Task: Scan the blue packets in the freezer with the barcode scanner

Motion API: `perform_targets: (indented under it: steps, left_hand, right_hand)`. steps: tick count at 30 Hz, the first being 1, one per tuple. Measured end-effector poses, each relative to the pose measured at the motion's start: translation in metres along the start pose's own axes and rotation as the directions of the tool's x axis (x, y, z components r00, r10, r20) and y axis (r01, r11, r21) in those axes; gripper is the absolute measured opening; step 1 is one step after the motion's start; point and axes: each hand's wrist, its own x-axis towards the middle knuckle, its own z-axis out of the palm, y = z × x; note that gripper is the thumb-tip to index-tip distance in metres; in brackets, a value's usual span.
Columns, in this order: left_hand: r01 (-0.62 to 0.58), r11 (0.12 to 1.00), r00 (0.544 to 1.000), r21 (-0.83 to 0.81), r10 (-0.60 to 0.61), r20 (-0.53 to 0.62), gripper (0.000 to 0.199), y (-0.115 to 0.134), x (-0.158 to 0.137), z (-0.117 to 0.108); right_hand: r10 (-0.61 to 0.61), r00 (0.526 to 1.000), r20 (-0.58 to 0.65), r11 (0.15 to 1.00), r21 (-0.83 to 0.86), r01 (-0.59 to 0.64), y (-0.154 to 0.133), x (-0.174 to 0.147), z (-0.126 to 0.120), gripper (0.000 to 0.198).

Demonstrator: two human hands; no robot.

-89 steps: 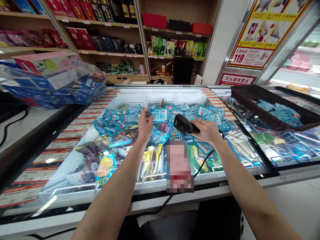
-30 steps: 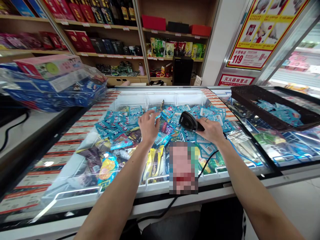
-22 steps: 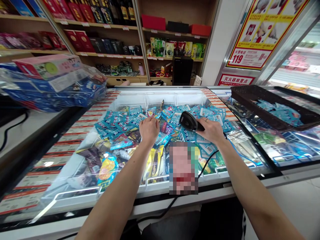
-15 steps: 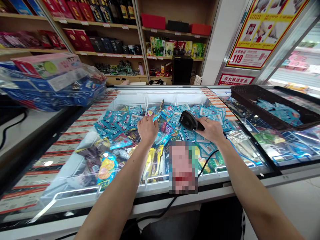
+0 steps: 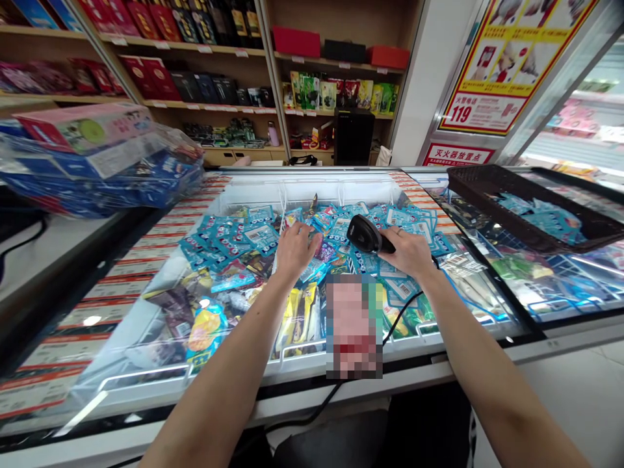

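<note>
My right hand (image 5: 407, 252) is wrapped round the handle of a black barcode scanner (image 5: 363, 234), whose head points left over the packets. To its left, my left hand (image 5: 295, 250) is above the pile with its thumb apart from its fingers, and I see nothing in it. Many flat blue packets (image 5: 263, 237) with printed barcodes lie spread and overlapping on the glass lid of a chest freezer (image 5: 205, 406). Under the glass, wrapped ice creams show, among them a blue and yellow one (image 5: 207, 328). The scanner's black cable (image 5: 402, 316) runs down toward the front edge.
A dark brown basket (image 5: 463, 185) with more blue packets stands on the right. Plastic-wrapped boxes (image 5: 97, 156) are stacked at the left. A blurred-out pinkish item (image 5: 353, 318) lies near the front edge. Stocked shelves (image 5: 195, 49) and a black box-shaped object (image 5: 353, 136) are behind.
My left hand has moved slightly right and its thumb has come apart from the fingers. A blue packet beneath it now lies flat to its left. The scanner has barely shifted.
</note>
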Motion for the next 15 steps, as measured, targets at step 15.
perform_targets:
  steps: [15]
  left_hand:
    - [0.057, 0.996, 0.998, 0.073, -0.056, -0.016, 0.052, 0.0035, -0.0005, 0.0]
  right_hand:
    - [0.0, 1.0, 0.001, 1.0, 0.01, 0.0, -0.0006, 0.0001, -0.0022, 0.034]
